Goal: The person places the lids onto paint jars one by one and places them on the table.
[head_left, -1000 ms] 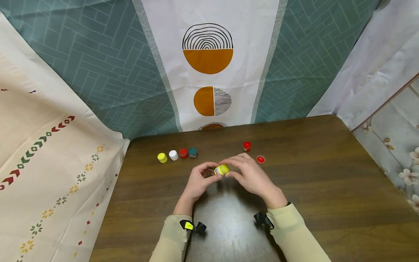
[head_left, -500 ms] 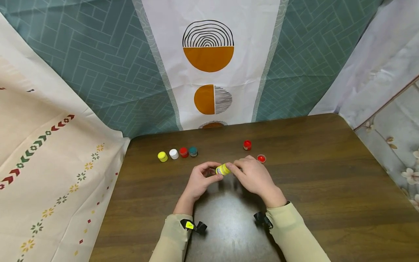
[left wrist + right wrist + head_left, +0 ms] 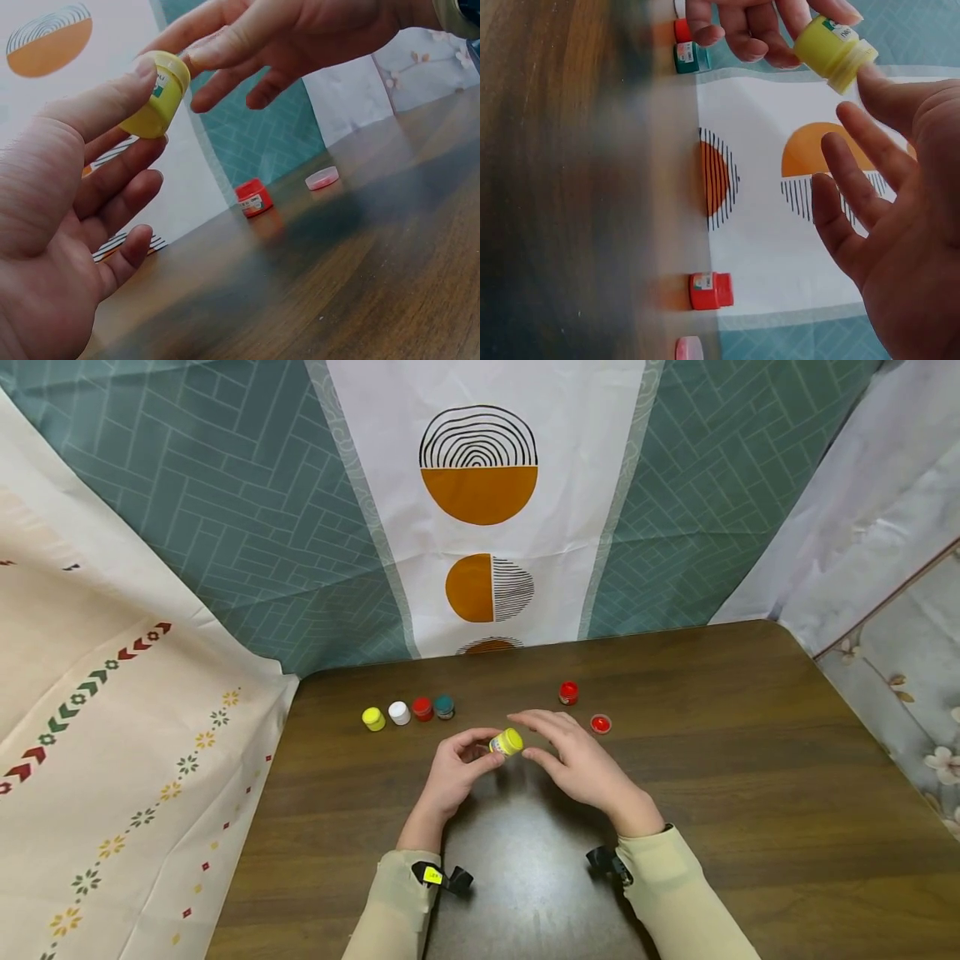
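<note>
In the head view my left hand (image 3: 459,770) pinches a small yellow paint jar (image 3: 506,742) between thumb and fingers, above the table. The jar tilts with its yellow cap end toward my right hand (image 3: 581,764). That hand has its fingers spread around the cap side, holding nothing. The left wrist view shows the jar (image 3: 156,101) with part of a label; in the right wrist view its cap (image 3: 853,66) sits on it, close to the right thumb (image 3: 900,97). Whether that thumb touches the cap, I cannot tell.
Beyond the right hand stands an uncapped red paint jar (image 3: 568,693), its red-stained lid (image 3: 601,724) lying nearby. At the back left is a row of jars: yellow (image 3: 373,719), white (image 3: 399,713), red (image 3: 422,708) and teal (image 3: 445,707). Cloth hangs behind the wooden table (image 3: 712,735).
The right hand's fingers closed on the yellow jar's cap end half a second ago and have now spread off it. The left hand keeps holding the jar nearly in place.
</note>
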Available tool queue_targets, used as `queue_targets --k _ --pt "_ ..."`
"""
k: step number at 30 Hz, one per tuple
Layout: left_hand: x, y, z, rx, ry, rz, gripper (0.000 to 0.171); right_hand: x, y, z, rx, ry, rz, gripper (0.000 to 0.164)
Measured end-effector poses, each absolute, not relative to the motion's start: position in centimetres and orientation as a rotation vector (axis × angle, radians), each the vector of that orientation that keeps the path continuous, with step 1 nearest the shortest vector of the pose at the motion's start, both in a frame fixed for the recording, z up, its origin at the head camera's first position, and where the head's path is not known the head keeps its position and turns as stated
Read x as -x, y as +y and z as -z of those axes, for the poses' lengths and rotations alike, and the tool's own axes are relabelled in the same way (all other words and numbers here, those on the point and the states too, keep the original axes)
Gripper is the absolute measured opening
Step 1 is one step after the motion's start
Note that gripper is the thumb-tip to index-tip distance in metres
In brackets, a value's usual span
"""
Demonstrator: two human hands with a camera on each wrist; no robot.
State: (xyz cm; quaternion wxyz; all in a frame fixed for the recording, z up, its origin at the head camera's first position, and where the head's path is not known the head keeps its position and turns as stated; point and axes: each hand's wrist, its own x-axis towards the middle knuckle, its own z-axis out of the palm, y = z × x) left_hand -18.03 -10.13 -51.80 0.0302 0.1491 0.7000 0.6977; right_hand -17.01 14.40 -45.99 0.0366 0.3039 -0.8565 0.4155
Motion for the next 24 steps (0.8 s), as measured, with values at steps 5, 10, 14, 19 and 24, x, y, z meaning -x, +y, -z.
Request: queue_targets --k 5,10,14,19,24 --pt "17.99 -10.08 51.73 -0.483 2.147 -2.15 0.033 17.07 14.22 46.11 -0.983 -2.609 -1.252 0.052" --pt "17.91 -10.06 51.66 -0.49 2.147 -2.147 0.034 17.09 14.05 46.07 -0.998 -2.587 -1.241 0.049" --pt "17.91 -10.05 51.57 -0.485 2.147 -2.147 0.034 17.12 13.99 46.05 -0.991 -2.588 -1.239 0.047" --pt "17.9 -10.1 51.59 -0.498 2.144 -2.144 0.034 17.09 13.95 46.07 -0.944 -2.608 -1.215 0.043" --pt "17.83 -10.06 51.73 -0.514 2.137 -2.133 0.033 16.82 13.6 46.22 -0.776 -2.657 -1.111 0.031"
